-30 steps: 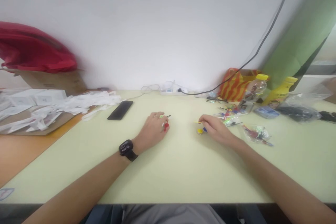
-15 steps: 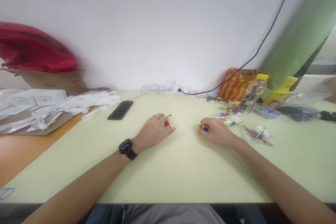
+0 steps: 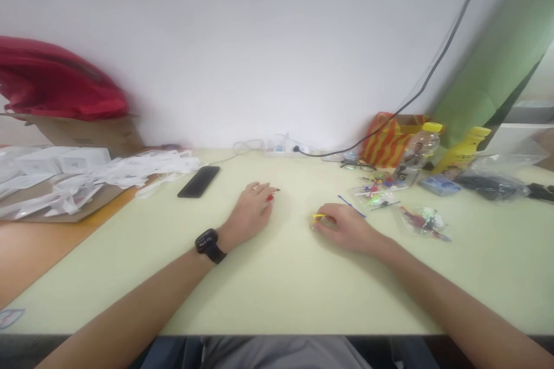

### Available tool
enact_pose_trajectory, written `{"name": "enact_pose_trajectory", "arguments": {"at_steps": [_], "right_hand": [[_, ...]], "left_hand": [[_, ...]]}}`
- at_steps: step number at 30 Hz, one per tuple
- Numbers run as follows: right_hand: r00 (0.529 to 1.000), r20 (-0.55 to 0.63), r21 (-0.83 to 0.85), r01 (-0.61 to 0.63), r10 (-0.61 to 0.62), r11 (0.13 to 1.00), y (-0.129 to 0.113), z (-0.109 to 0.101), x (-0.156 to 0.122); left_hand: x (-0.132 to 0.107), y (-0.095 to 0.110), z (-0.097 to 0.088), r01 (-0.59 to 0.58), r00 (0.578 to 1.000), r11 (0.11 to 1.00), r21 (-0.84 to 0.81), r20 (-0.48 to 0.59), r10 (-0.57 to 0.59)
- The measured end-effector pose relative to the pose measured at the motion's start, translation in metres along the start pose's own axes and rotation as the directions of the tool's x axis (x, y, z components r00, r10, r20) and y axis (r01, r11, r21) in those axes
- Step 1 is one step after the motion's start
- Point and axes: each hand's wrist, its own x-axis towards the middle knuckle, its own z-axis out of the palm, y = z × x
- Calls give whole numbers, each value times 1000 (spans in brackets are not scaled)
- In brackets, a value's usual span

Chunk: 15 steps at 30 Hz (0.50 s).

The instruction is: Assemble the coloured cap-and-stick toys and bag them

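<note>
My left hand (image 3: 250, 213), with a black watch (image 3: 209, 243) on its wrist, rests on the table with curled fingers around a small red plastic piece (image 3: 270, 198). A thin dark tip (image 3: 277, 189) pokes out past its fingertips; the rest of that is hidden. Across from it, my right hand (image 3: 348, 228) pinches a small yellow plastic piece (image 3: 319, 216) between thumb and forefinger, close above the tabletop. Just behind the right hand's knuckles, a thin blue plastic stick (image 3: 350, 206) lies on the table, partly covered by the hand.
Bagged colourful plastic parts (image 3: 381, 191) and another small bag (image 3: 426, 223) lie right of my hand. Behind stand a clear bottle (image 3: 418, 153), a yellow bottle (image 3: 463, 153) and a striped bag (image 3: 383, 141). A phone (image 3: 199, 181) and white straps (image 3: 130, 170) lie left; a power strip (image 3: 281, 147) sits by the wall.
My right hand has shifted left and slightly nearer, with the yellow piece. The blue part formerly at its fingers is gone from there; a blue stick now shows behind it. My left hand has moved slightly left.
</note>
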Motion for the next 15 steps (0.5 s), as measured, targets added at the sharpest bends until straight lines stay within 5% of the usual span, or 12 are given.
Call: {"name": "enact_pose_trajectory", "arguments": {"at_steps": [8, 11, 15], "right_hand": [[991, 114, 309, 35, -73, 950, -24, 1, -5], [988, 141, 530, -23, -61, 848, -25, -1, -3], [990, 102, 695, -144, 102, 705, -18, 1, 2]], "left_hand": [[-8, 32, -11, -91, 990, 949, -303, 78, 120], [-11, 45, -17, -63, 972, 910, -410, 183, 150], [-13, 54, -18, -32, 950, 871, -490, 256, 178]]}}
